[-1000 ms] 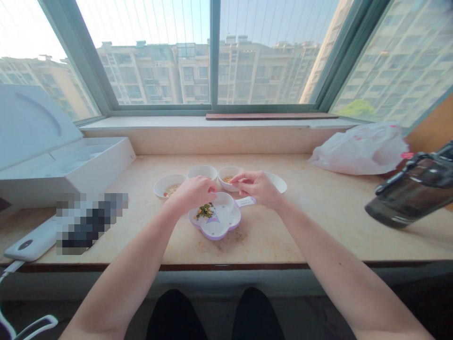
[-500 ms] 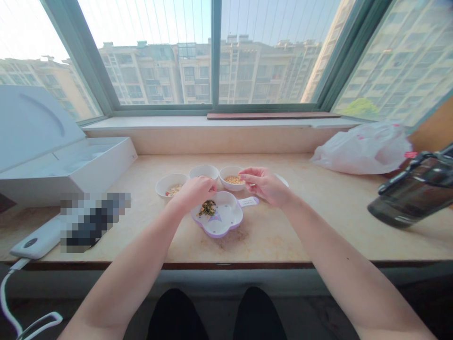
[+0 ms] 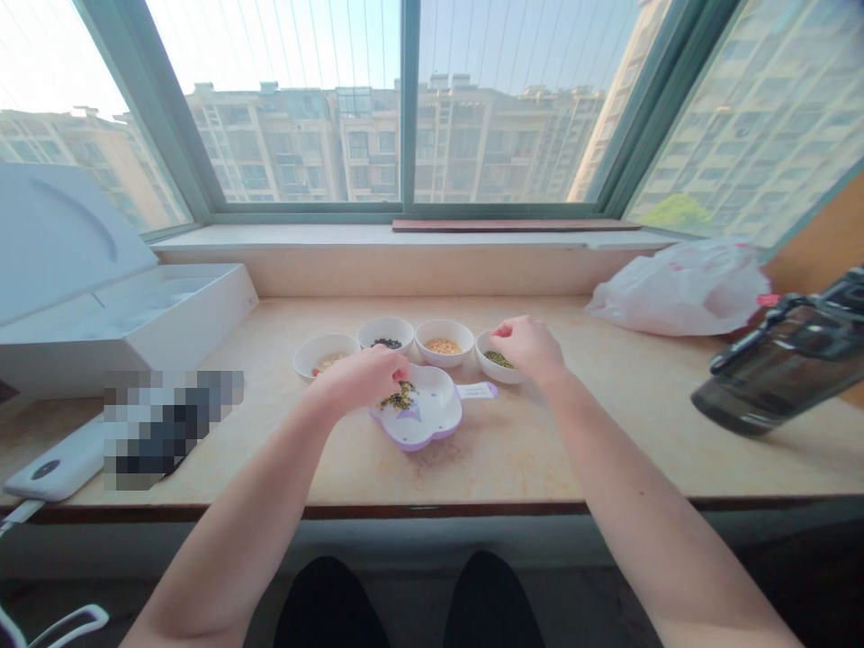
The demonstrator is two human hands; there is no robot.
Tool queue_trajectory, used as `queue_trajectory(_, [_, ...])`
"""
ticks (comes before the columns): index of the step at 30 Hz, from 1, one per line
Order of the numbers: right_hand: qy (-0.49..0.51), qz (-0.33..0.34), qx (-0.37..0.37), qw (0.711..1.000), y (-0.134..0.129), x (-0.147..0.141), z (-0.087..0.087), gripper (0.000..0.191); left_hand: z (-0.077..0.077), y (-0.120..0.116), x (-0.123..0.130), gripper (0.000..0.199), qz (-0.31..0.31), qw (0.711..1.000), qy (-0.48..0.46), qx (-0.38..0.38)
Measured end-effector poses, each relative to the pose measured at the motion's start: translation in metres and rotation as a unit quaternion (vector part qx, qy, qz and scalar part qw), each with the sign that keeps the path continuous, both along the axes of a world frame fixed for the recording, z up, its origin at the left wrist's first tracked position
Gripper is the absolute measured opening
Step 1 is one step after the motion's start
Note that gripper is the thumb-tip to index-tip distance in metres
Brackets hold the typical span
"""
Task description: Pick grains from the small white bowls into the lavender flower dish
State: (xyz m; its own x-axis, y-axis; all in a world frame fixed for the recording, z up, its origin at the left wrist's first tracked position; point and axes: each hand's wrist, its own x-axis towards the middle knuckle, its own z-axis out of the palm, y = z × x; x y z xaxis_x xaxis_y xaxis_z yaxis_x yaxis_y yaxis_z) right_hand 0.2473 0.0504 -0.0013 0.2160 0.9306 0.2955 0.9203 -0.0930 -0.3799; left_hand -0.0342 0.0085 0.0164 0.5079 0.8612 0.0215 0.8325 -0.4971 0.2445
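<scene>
A white, purple-edged scalloped bowl with a handle (image 3: 436, 418) holds a heap of mixed beans (image 3: 403, 396) on its left side. My left hand (image 3: 374, 373) is over that heap, fingers pinched together; whatever is between them is too small to name. Behind stand small white bowls: one with pale pieces (image 3: 328, 362), one with black beans (image 3: 387, 343), one with yellow grains (image 3: 444, 346). The rightmost bowl has green beans (image 3: 499, 359) in it. Above its rim my right hand (image 3: 533, 346) is closed in a pinch, its fingertips' contents not visible.
On the left are an open white box (image 3: 189, 306), a white power bank (image 3: 58, 463) with a cable and a blurred dark object (image 3: 172, 432). To the right lie a white plastic bag (image 3: 681, 288) and a dark tumbler (image 3: 769, 378). The counter's front edge (image 3: 425, 509) runs nearby.
My right hand has moved right, from beside the yellow grains to the green bean bowl. My left hand has lowered slightly toward the heap, uncovering the black beans behind it.
</scene>
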Motion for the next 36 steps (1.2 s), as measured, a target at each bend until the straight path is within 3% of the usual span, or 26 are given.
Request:
queue_trajectory(5, [-0.018, 0.006, -0.016, 1.0, -0.004, -0.003, 0.002, 0.024, -0.003, -0.013, 0.011, 0.021, -0.083, 0.993, 0.081, 0.023])
queue_trajectory(15, [-0.009, 0.063, 0.003, 0.998, -0.009, -0.015, 0.001, 0.025, -0.021, -0.012, 0.03, 0.032, -0.054, 0.99, 0.113, 0.058])
queue_trajectory(25, [0.013, 0.091, 0.014, 0.996, -0.01, -0.022, -0.005, 0.026, -0.015, -0.009, 0.033, 0.026, -0.075, 0.988, 0.095, 0.1])
queue_trajectory(29, [0.028, 0.102, 0.038, 0.994, -0.008, -0.021, -0.005, 0.024, -0.009, -0.004, 0.026, 0.027, -0.081, 0.993, 0.035, 0.083])
queue_trajectory(32, [0.047, 0.126, 0.057, 0.989, -0.008, -0.022, -0.006, 0.022, -0.009, 0.003, 0.021, 0.021, -0.055, 0.995, -0.08, 0.036])
queue_trajectory(34, [0.074, 0.153, 0.074, 0.983, -0.009, -0.025, -0.005, 0.022, -0.009, 0.008, 0.019, 0.015, -0.041, 0.977, -0.208, -0.017])
queue_trajectory(36, [0.111, 0.185, 0.093, 0.972, -0.012, -0.029, -0.003, 0.021, -0.01, 0.01, 0.019, 0.008, -0.035, 0.933, -0.348, -0.088])
